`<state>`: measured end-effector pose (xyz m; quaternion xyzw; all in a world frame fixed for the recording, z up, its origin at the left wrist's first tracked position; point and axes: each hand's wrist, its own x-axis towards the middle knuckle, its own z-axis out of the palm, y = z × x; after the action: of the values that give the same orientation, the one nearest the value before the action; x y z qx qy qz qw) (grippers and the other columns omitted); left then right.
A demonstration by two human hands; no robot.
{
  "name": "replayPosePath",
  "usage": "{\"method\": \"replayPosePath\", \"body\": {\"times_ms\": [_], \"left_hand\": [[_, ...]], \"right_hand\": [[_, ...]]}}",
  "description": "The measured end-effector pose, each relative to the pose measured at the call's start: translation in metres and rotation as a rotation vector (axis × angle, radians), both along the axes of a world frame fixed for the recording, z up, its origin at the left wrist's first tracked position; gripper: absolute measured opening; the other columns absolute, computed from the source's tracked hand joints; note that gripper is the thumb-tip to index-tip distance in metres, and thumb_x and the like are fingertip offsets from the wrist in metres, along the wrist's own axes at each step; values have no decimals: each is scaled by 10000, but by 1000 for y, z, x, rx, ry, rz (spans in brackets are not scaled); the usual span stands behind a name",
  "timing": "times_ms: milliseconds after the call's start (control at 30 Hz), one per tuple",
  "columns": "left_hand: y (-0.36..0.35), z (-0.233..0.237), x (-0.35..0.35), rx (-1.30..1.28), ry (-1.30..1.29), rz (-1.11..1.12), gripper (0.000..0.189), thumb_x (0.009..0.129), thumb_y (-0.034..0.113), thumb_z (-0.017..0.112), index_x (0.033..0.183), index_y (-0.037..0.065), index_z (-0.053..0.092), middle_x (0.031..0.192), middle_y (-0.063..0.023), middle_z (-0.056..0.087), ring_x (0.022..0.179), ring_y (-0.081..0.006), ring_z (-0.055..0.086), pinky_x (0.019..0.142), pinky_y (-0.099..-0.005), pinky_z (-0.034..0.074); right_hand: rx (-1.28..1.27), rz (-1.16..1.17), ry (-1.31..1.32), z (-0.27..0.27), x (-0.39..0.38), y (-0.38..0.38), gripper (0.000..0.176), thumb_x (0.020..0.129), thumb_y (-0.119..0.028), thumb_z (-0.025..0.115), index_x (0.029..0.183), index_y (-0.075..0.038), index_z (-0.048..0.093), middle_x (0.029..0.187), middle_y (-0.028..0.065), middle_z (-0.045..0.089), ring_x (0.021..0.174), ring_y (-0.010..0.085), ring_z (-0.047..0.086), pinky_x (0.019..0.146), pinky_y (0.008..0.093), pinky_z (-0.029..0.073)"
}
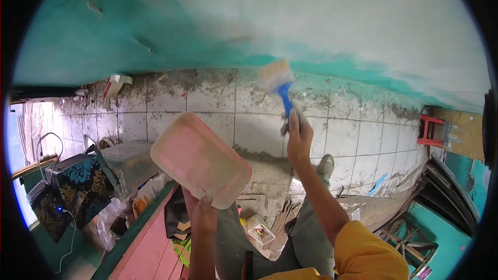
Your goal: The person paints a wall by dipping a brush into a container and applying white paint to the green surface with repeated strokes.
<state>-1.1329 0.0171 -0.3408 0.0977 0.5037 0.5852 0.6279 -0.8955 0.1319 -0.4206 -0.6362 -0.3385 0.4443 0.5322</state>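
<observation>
My right hand (300, 137) is closed round the blue handle of a flat paintbrush (284, 87). Its pale bristles point up towards the wall and look slightly blurred, close to the wall's lower edge in this view. In my left hand (204, 215) is a shallow pink plastic tray (176, 142), gripped at its near edge and tilted, with a pale film of paint inside. Ahead, the turquoise wall (171, 26) carries a broad whitish coat over its middle and right, and a turquoise band shows along the bottom.
White tiles (259, 129), stained with dirt, run along the wall's foot. A red stool (431, 129) stands at far right. To the left are a patterned black box (78, 176) with a cable, a clear bin (129, 163) and pink boards (145, 249). A small container (261, 233) sits between my legs.
</observation>
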Motion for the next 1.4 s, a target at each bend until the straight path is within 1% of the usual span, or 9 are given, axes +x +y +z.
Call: {"method": "replayPosePath", "body": {"times_ms": [33, 200, 367, 600, 833, 933, 1067, 1300, 1400], "left_hand": [[4, 7, 7, 22, -10, -3, 826, 772, 95, 729, 1466, 80, 281, 1406, -86, 429, 1349, -241, 405, 1104, -432, 374], [13, 40, 29, 67, -17, -75, 716, 866, 128, 656, 1466, 98, 267, 1403, -76, 428, 1313, -221, 452, 1082, -412, 409], [15, 104, 51, 110, -34, -115, 633, 907, 143, 617, 1438, 110, 274, 1382, -87, 435, 1283, -214, 476, 1027, -404, 461], [32, 197, 82, 234, -49, -269, 652, 925, 184, 611, 1432, 111, 207, 1367, -134, 424, 1257, -249, 486, 956, -412, 507], [29, 265, 124, 216, 63, -453, 681, 929, 214, 622, 1433, 98, 179, 1376, -152, 417, 1260, -251, 477, 934, -404, 513], [7, 285, 160, 239, 120, -477, 689, 932, 212, 623, 1439, 103, 169, 1378, -153, 413, 1271, -255, 471, 920, -403, 518], [-21, 302, 238, 267, 32, -395, 717, 931, 197, 625, 1457, 114, 145, 1391, -160, 398, 1280, -264, 467, 930, -415, 521], [-51, 338, 333, 305, 27, -319, 639, 932, 187, 570, 1441, 115, 192, 1437, -146, 356, 1320, -285, 450, 1058, -463, 437], [-50, 342, 346, 319, -43, -317, 713, 937, 132, 593, 1465, 116, 113, 1408, -169, 385, 1291, -273, 469, 947, -412, 526]], "right_hand": [[-28, 21, 56, 16, 9, -15, 434, 1043, -253, 487, 1365, 37, 513, 824, 39, 566, 650, 86, 500, 600, 248, 435], [22, 22, 147, 136, 39, -59, 359, 1015, -197, 537, 1283, 39, 570, 850, 75, 623, 684, 119, 566, 617, 270, 474], [167, -26, 152, 247, 59, -63, 181, 990, -179, 573, 1004, 2, 583, 771, 82, 606, 602, 138, 549, 571, 293, 470], [276, -120, 93, 361, 71, -75, 259, 993, -230, 565, 844, -19, 570, 625, 0, 477, 498, 100, 451, 478, 290, 409], [385, -173, -20, 406, 92, -113, 294, 999, -256, 544, 823, -24, 586, 580, -27, 473, 490, 46, 450, 428, 215, 341], [330, -40, -162, 418, 127, -119, 388, 992, -214, 550, 661, -12, 562, 550, -16, 511, 506, 62, 481, 448, 256, 355], [549, 164, -648, 433, 200, -121, 199, 962, -144, 579, 851, 8, 644, 576, 35, 582, 508, 102, 569, 480, 262, 435], [668, 230, -612, 467, 281, -126, 141, 925, -124, 634, 858, 0, 645, 618, 72, 625, 528, 142, 617, 509, 274, 472], [483, 254, -504, 481, 293, -125, 136, 906, -131, 668, 855, -7, 650, 625, 82, 624, 522, 153, 606, 505, 282, 468]]}}
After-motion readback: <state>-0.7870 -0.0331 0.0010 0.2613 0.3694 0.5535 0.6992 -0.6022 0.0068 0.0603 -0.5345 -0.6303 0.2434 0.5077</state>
